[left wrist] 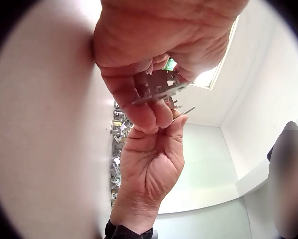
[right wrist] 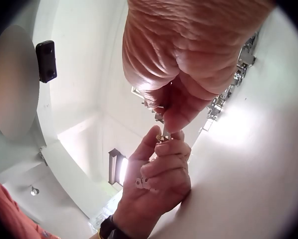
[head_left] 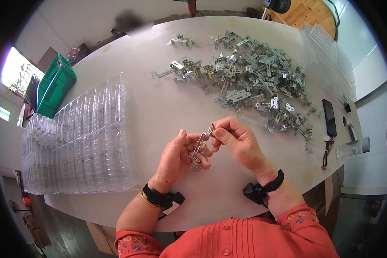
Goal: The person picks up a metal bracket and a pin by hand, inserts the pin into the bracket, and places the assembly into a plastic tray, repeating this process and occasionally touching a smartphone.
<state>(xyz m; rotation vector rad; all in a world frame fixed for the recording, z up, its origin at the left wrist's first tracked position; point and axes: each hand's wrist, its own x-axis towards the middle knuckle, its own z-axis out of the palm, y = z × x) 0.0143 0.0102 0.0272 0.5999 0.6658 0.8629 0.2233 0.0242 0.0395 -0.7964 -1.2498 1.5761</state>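
In the head view my left hand [head_left: 173,160] holds a slim metal bracket [head_left: 198,145] with slots and brass-coloured parts, its fingers curled round the lower end. At the bracket's upper end my right hand [head_left: 241,144] pinches a small metal piece [head_left: 211,129] between thumb and forefinger. I cannot tell whether that piece is part of the bracket. Both hands are close together above the table. The left wrist view shows the notched edge of the bracket [left wrist: 164,93] under the left fingers, with a thin pin [left wrist: 188,110] jutting out by the right fingertips.
A large heap of similar metal brackets [head_left: 258,73] covers the far right of the table [head_left: 159,116]. Clear plastic compartment trays [head_left: 86,137] are stacked at left, with a green crate [head_left: 56,86] behind. At right lie a phone [head_left: 329,118], a bottle [head_left: 352,147] and clear trays [head_left: 331,60].
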